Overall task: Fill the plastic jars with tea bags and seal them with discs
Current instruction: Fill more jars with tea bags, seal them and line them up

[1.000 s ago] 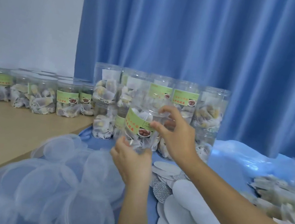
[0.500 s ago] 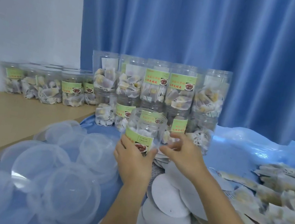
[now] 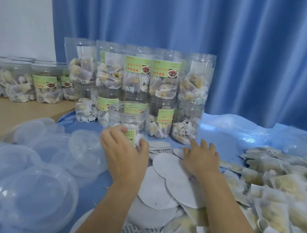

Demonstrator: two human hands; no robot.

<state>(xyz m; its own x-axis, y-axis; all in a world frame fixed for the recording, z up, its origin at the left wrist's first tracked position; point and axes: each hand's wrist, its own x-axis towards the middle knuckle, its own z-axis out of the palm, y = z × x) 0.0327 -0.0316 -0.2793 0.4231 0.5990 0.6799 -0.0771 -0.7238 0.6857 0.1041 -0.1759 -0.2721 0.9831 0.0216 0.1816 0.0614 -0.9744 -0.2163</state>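
While standing on blue sheet (image 3: 224, 146), clear round plastic jar with green label (image 3: 128, 118) holds few tea bags, top open. Stacked full jars (image 3: 164, 81) just behind. Clear lids (image 3: 39, 184) left, white paper discs (image 3: 171, 174) beside, loose tea bags (image 3: 278, 188) right. Left hand (image 3: 124, 152) wrapped around jar's bottom. Right hand (image 3: 200, 158) spread flat, fingers apart, resting on discs.

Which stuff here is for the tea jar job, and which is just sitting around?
For the job:
- open jar, held by the left hand
- white discs, under the right hand
- loose tea bags

Just there:
- clear lids
- filled jars
- blue curtain
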